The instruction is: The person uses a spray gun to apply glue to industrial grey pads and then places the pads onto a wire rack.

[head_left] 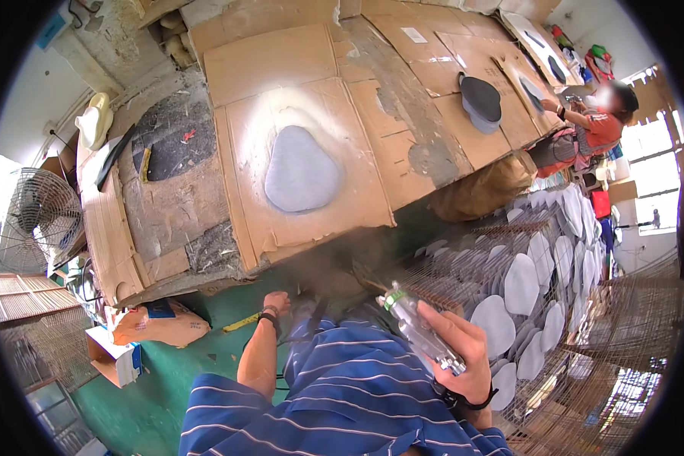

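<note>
Blue cloth with thin pale stripes, my own shirt (334, 395), fills the lower middle. Just beside it, my right hand (463, 356) wraps its fingers around a silvery tool (422, 330) with a green band near its front end, which points up and left toward the table (387, 64). Lower and to the left, my left hand (277, 302) hangs below the table's near edge with its fingers curled; I cannot tell whether it holds anything. Dark bands circle both my wrists.

Ahead of me, well apart from both hands, a grey rounded pad (302, 171) lies flat on a cardboard sheet (361, 201), narrower at its far end, with a whitish haze on the cardboard around that end. Farther right on the table stands a dark-topped grey piece (480, 101), and beyond it a co-worker in red (604, 129) reaches toward another grey piece. To my right, many pale grey pieces (521, 283) stand on a wire rack. On the green floor (182, 376), a yellow strip (241, 323) lies near my left hand.
</note>
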